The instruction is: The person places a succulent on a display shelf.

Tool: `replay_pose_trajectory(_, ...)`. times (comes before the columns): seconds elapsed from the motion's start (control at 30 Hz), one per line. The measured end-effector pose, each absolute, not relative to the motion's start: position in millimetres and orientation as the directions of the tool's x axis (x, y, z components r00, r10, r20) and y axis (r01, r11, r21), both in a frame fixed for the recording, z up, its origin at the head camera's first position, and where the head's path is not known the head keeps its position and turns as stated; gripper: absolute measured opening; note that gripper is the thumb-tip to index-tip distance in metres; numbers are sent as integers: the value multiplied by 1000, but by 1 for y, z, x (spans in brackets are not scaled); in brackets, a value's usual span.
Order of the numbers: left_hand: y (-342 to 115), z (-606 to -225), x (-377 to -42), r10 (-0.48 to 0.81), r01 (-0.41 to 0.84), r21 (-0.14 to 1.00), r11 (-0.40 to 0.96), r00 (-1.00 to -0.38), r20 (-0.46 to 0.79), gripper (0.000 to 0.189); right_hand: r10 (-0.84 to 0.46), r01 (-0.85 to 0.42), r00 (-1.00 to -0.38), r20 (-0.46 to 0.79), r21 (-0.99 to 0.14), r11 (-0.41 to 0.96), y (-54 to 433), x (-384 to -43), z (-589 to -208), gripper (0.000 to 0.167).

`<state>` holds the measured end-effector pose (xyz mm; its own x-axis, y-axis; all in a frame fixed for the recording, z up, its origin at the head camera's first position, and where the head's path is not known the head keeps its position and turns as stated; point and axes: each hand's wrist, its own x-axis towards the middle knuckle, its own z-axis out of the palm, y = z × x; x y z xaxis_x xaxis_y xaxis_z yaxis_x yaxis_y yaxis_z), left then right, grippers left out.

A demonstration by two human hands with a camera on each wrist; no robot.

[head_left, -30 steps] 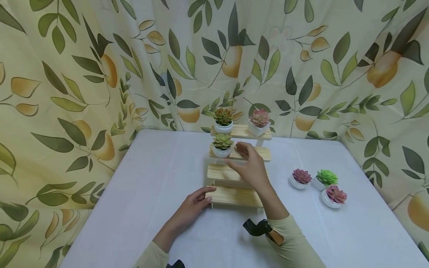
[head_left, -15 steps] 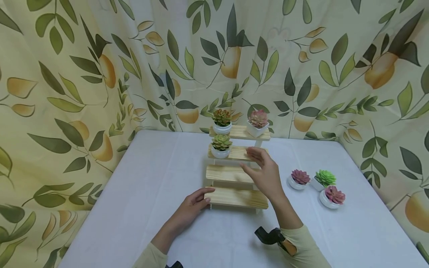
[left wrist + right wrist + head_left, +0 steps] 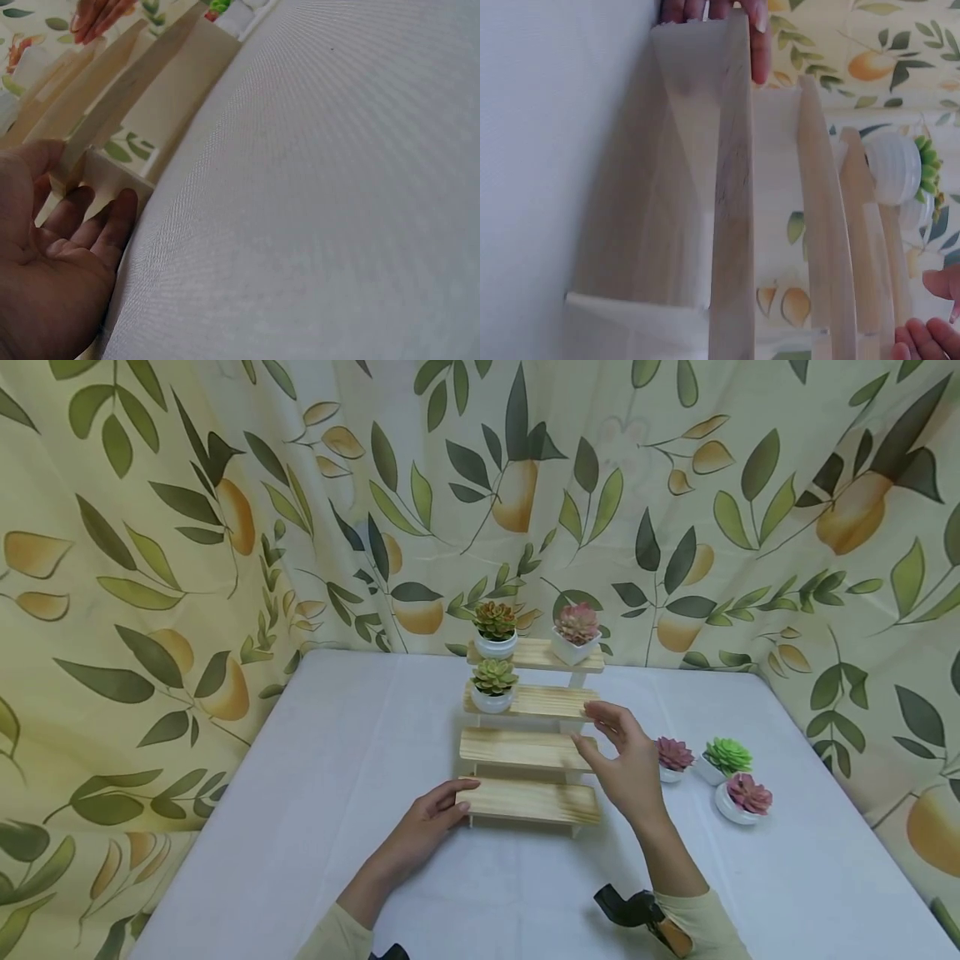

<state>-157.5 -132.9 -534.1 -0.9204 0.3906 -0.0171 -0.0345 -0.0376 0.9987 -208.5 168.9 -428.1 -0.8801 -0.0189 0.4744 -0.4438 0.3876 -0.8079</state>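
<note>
A tiered wooden plant stand (image 3: 528, 800) stands on the table, with pale plank shelves on white supports. At the left end of its lowest shelf, my left hand (image 3: 431, 820) grips the plank; in the left wrist view the hand (image 3: 64, 247) has its thumb over the board and its fingers below. My right hand (image 3: 628, 768), fingers loosely bent and holding nothing, is by the right ends of the middle shelves. A green potted succulent (image 3: 493, 685) sits on the second shelf from the top. On the top shelf are an orange-green succulent (image 3: 495, 628) and a pink succulent (image 3: 576, 633).
To the right on the white-covered table (image 3: 360, 735) stand a dark pink succulent (image 3: 675, 755), partly behind my right hand, a bright green succulent (image 3: 726, 758) and another pink one (image 3: 746, 797). A leaf-patterned curtain (image 3: 337, 527) hangs behind and at the sides.
My right hand has moved right and slightly toward me, away from the green succulent on the second shelf to the shelf's right end. The left hand has stayed on the lowest shelf.
</note>
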Motion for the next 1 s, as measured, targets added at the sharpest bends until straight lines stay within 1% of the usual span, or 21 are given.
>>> replay_pose_trajectory(0.2,-135,-533,-159,397,-29,998,-52,-918,-6,41,13,-430,-882,471,-815,389,176,-205,-428,47)
replay_pose_trajectory(0.43,-134,-531,-157,397,-39,998,-48,-918,-17,40,70,-398,-880,469,-810,430,190,-202,-435,48)
replay_pose_trajectory(0.7,-133,-530,-157,392,-48,998,-44,-920,-27,40,125,-317,-898,421,-819,478,204,-193,-448,49)
replay_pose_trajectory(1.0,-133,-533,-157,398,-44,998,-49,-917,-21,41,178,-189,-932,317,-841,507,228,-181,-467,48)
